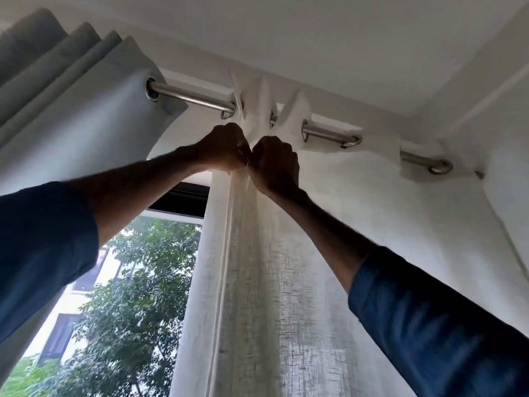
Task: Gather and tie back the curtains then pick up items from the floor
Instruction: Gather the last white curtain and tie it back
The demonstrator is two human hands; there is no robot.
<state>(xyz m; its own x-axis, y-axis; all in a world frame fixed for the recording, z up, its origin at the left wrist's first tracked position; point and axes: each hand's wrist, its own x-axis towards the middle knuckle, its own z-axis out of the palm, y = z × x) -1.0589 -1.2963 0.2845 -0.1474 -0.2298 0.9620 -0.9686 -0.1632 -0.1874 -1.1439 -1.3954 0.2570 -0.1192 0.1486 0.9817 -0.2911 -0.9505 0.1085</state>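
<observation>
A white curtain (pixel 257 267) of thin, see-through cloth hangs down the middle of the frame, from top centre to the bottom edge. Its top folds are bunched together just under a metal rod (pixel 189 97) that runs from the upper left towards the right edge. The view looks steeply upward.

Both arms reach up to that bunch. The left hand (pixel 226 147) and the right hand (pixel 276 164) meet knuckle to knuckle at the gathered cloth, a little above the centre of the frame. The fingers of both are curled tight and seem to pinch the fabric between them. A thin pale strand shows where the hands touch, but it is too small to tell whether it is a tie or a thread of the cloth.

The step in hand looks like gathering and tying the curtain; picking things up from the floor is not begun. The next move likely calls for keeping the folds squeezed while a knot or band is drawn snug.

A thicker grey curtain (pixel 86 110) is pleated at the upper left. A window (pixel 128 267) at the lower left shows green trees.
</observation>
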